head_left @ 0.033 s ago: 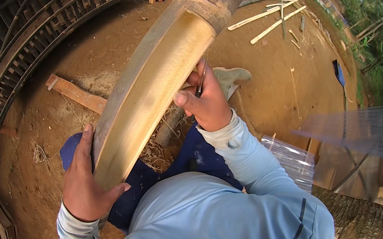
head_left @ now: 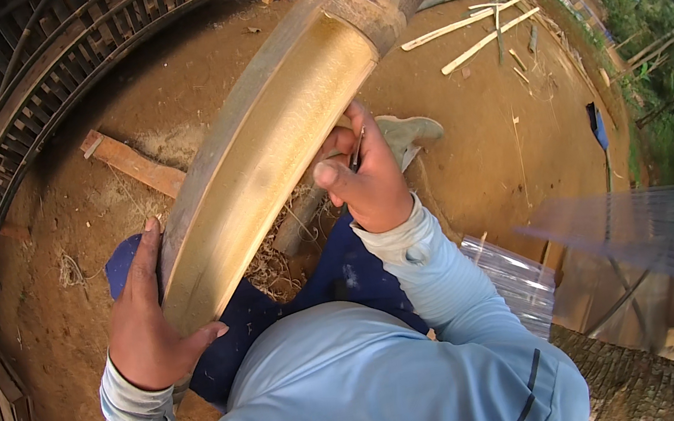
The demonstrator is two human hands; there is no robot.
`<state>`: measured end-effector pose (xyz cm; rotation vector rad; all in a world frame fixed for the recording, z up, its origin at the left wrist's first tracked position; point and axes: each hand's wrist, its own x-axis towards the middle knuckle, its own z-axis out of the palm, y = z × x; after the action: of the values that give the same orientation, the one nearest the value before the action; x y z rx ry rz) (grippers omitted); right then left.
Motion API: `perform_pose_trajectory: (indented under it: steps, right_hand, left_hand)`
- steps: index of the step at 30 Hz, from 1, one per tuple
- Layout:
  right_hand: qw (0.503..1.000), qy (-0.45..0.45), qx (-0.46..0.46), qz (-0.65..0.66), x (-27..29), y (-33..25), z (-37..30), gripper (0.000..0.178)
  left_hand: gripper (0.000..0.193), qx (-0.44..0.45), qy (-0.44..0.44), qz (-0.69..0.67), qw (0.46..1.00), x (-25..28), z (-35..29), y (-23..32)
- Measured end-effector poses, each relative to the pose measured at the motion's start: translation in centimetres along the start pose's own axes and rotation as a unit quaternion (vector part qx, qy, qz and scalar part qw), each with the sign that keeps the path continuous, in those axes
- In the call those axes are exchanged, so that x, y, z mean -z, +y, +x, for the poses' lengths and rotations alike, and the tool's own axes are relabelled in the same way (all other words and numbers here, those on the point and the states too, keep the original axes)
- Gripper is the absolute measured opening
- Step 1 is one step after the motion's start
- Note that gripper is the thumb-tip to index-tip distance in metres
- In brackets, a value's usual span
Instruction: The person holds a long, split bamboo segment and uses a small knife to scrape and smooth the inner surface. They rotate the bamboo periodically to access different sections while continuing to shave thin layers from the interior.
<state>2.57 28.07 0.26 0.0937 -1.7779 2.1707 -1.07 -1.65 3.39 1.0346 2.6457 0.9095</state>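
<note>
A thick bamboo pole (head_left: 268, 155) slants across the view from above my lap to the top right. One side is cut open, showing a smooth pale hollow, up to a node ring near the far end. My left hand (head_left: 145, 326) is wrapped round its near end, thumb on the front rim and fingers along the far side. Beside the right-hand edge, my right hand (head_left: 375, 183) is closed round a thin dark tool (head_left: 358, 151), possibly a small knife, mostly hidden by the fingers. Its thumb is held apart from the bamboo edge.
A slatted bamboo bench (head_left: 126, 24) stands at the far left. A wooden plank (head_left: 134, 167) and pale strips (head_left: 490, 41) lie on the dirt ground. Shavings (head_left: 273, 277) gather between my legs. Clear corrugated sheets (head_left: 637, 235) are at the right, near a blue-handled tool (head_left: 597, 128).
My right hand has shifted slightly right, and its thumb has come away from the bamboo edge. My left hand keeps its hold, and the bamboo has barely moved.
</note>
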Motion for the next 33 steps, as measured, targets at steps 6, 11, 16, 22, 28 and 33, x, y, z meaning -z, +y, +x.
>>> perform_pose_trajectory:
  steps: [6, 11, 16, 22, 28, 33]
  right_hand:
    - [0.973, 0.101, -0.2, 0.05, 2.7, 4.5, -5.1, 0.049]
    - [0.872, 0.165, -0.412, 0.204, 2.7, 9.8, -10.9, 0.037]
    - [0.887, 0.058, -0.431, 0.155, 2.5, 9.2, -11.1, 0.053]
    - [0.91, -0.055, -0.398, 0.105, 1.2, 8.4, -10.4, 0.057]
    - [0.926, -0.012, -0.339, 0.163, 1.4, 9.7, -10.7, 0.052]
    - [0.927, 0.052, -0.297, 0.223, 1.9, 9.4, -10.3, 0.053]
  left_hand:
    - [0.132, -0.001, -0.031, -0.073, 0.997, 0.5, 0.8, -2.0]
    - [0.134, -0.037, -0.049, -0.126, 0.99, 0.5, 1.0, -5.2]
    - [0.133, -0.048, -0.078, -0.15, 0.984, 1.1, 1.6, -6.4]
    - [0.132, -0.03, -0.1, -0.203, 0.974, 1.4, 1.7, -7.1]
    - [0.129, -0.046, -0.093, -0.174, 0.979, 1.5, 1.6, -7.2]
    - [0.127, -0.047, -0.072, -0.154, 0.984, 1.4, 1.1, -6.8]
